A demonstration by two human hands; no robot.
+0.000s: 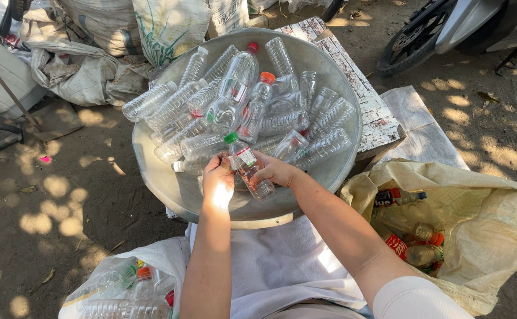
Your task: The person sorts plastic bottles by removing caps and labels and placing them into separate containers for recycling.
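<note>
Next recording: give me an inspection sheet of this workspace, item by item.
Surface: bare dirt ground in dappled sun.
Job's things: clear bottle with green cap, held by both hands over the metal basin heaped with clear plastic bottles.
Clutter: open sack of bottles at right; another bag of bottles lower left.
Grippers: left hand and right hand both grip the bottle.
Cables: nothing seen.
Surroundings: stuffed sacks, scooter wheel.

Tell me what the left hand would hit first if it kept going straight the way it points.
The left hand points up-frame into the metal basin. First in line looks like a clear capless bottle lying just past the fingers, though depth is uncertain.
</note>
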